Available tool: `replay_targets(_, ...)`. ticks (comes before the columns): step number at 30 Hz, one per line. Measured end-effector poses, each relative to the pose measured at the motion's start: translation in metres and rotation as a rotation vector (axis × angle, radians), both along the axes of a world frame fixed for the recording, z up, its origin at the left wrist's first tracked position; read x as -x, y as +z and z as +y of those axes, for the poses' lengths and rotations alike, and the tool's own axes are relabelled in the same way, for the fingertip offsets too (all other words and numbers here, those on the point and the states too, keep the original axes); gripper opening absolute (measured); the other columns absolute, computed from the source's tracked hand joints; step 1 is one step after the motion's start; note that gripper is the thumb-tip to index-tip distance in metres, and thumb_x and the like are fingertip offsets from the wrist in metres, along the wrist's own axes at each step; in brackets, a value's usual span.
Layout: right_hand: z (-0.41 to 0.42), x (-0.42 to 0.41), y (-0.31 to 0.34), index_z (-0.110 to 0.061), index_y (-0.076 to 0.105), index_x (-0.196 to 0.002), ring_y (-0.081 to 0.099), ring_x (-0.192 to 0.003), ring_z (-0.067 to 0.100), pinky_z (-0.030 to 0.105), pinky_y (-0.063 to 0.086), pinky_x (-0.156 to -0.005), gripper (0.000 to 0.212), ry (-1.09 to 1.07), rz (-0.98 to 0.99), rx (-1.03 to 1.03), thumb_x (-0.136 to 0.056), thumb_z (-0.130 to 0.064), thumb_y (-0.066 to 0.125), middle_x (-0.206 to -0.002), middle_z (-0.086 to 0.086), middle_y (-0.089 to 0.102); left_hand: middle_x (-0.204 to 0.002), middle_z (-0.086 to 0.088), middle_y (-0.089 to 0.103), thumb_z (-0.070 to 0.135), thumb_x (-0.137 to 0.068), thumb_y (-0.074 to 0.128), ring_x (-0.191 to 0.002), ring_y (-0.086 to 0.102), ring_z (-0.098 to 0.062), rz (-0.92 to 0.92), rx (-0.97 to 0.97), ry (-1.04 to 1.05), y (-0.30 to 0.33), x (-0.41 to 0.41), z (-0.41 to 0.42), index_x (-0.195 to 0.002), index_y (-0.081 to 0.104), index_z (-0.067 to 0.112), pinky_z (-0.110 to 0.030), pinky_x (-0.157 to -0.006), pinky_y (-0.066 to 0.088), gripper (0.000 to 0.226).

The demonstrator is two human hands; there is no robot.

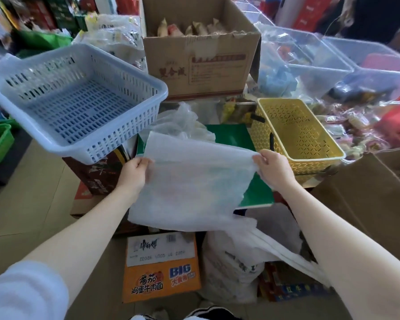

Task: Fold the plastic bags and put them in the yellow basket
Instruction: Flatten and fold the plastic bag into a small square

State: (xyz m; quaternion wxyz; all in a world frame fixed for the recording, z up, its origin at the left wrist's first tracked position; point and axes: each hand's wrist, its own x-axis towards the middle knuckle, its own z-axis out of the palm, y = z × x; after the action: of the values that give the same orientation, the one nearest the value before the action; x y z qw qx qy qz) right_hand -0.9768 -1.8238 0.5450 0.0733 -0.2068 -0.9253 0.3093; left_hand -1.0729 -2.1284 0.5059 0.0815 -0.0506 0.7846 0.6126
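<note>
Now bag (194, 181) between both hands' fingers (262, 158)

Both forearms are bare from elbow to wrist, and the left hand (134, 173) and right hand (274, 168) carry no rings, watch or gloves. A loose white short sleeve (21, 294) covers the left upper arm at the lower left corner. At the bottom edge, dark clothing with white stripes (208, 314) shows, too blurred to identify.
</note>
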Motion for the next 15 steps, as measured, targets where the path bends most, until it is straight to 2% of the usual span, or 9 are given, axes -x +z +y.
replay_targets(2, 0.010, 0.022, 0.034, -0.006, 0.059, -0.091, 0.056, -0.067, 0.015, 0.024, 0.045, -0.058, 0.019, 0.017, 0.171, 0.024, -0.096, -0.020, 0.047, -0.080, 0.005, 0.061, -0.082, 0.005, 0.059, 0.019, -0.098, 0.042, -0.079, 0.055, -0.014, 0.105, -0.089, 0.059, 0.037, 0.016, 0.020, -0.081, 0.057, 0.020, -0.023, -0.065, 0.042, 0.023)
replay_targets(4, 0.017, 0.038, 0.066, -0.009, 0.059, -0.098, 0.050, -0.065, 0.005, 0.009, 0.037, -0.054, 0.013, 0.015, 0.346, 0.046, -0.095, -0.017, 0.049, -0.083, 0.000, 0.058, -0.078, 0.005, 0.057, 0.019, -0.093, 0.048, -0.076, 0.054, -0.013, 0.239, -0.160, 0.101, 0.073, 0.028, 0.032, -0.074, 0.052, 0.020, -0.025, -0.065, 0.042, 0.020)
replay_targets(6, 0.022, 0.043, 0.087, -0.007, 0.056, -0.098, 0.047, -0.064, 0.003, 0.005, 0.034, -0.055, 0.011, 0.018, 0.516, 0.013, -0.092, -0.015, 0.052, -0.083, 0.001, 0.055, -0.076, 0.003, 0.056, 0.018, -0.090, 0.052, -0.069, 0.054, -0.008, 0.345, -0.208, 0.092, 0.097, 0.033, 0.036, -0.075, 0.051, 0.017, -0.022, -0.060, 0.043, 0.015)
replay_targets(8, 0.028, 0.037, 0.089, -0.003, 0.053, -0.096, 0.045, -0.063, 0.007, 0.006, 0.033, -0.056, 0.011, 0.078, 0.580, -0.106, -0.090, -0.011, 0.056, -0.081, 0.000, 0.052, -0.073, 0.003, 0.054, 0.015, -0.092, 0.049, -0.060, 0.051, 0.000, 0.433, -0.162, 0.047, 0.102, 0.034, 0.033, -0.077, 0.052, 0.015, -0.014, -0.053, 0.040, 0.016)
replay_targets(10, 0.035, 0.025, 0.069, -0.002, 0.052, -0.094, 0.049, -0.065, 0.020, 0.019, 0.036, -0.055, 0.012, 0.209, 0.505, -0.257, -0.086, -0.006, 0.060, -0.081, 0.002, 0.052, -0.078, 0.007, 0.057, 0.011, -0.092, 0.046, -0.069, 0.053, 0.002, 0.507, -0.020, -0.083, 0.088, 0.033, 0.021, -0.079, 0.059, 0.020, -0.015, -0.063, 0.043, 0.020)
replay_targets(11, 0.037, 0.017, 0.050, -0.002, 0.053, -0.093, 0.053, -0.065, 0.026, 0.025, 0.036, -0.053, 0.013, 0.287, 0.427, -0.334, -0.083, -0.003, 0.061, -0.082, 0.004, 0.054, -0.085, 0.009, 0.061, 0.007, -0.090, 0.046, -0.079, 0.055, 0.001, 0.546, 0.094, -0.172, 0.073, 0.033, 0.012, -0.082, 0.063, 0.021, -0.022, -0.074, 0.045, 0.023)
replay_targets(13, 0.039, 0.000, 0.005, -0.006, 0.054, -0.090, 0.057, -0.065, 0.031, 0.028, 0.038, -0.049, 0.018, 0.441, 0.232, -0.462, -0.077, 0.001, 0.062, -0.085, 0.008, 0.058, -0.097, 0.003, 0.067, -0.005, -0.084, 0.043, -0.098, 0.054, -0.003, 0.598, 0.444, -0.393, 0.035, 0.034, -0.008, -0.088, 0.069, 0.018, -0.039, -0.092, 0.044, 0.035)
replay_targets(14, 0.038, -0.007, -0.019, -0.007, 0.054, -0.089, 0.058, -0.066, 0.031, 0.030, 0.041, -0.047, 0.021, 0.505, 0.133, -0.500, -0.073, 0.003, 0.062, -0.084, 0.008, 0.058, -0.108, -0.001, 0.066, -0.012, -0.081, 0.040, -0.111, 0.050, -0.009, 0.539, 0.634, -0.513, 0.018, 0.031, -0.016, -0.094, 0.070, 0.016, -0.044, -0.100, 0.039, 0.043)
replay_targets(15, 0.035, -0.013, -0.041, -0.008, 0.054, -0.088, 0.059, -0.068, 0.032, 0.033, 0.043, -0.048, 0.023, 0.545, 0.048, -0.520, -0.069, 0.003, 0.061, -0.083, 0.008, 0.057, -0.120, -0.002, 0.062, -0.018, -0.078, 0.037, -0.123, 0.042, -0.015, 0.427, 0.788, -0.593, 0.004, 0.026, -0.020, -0.103, 0.069, 0.015, -0.042, -0.108, 0.031, 0.052)
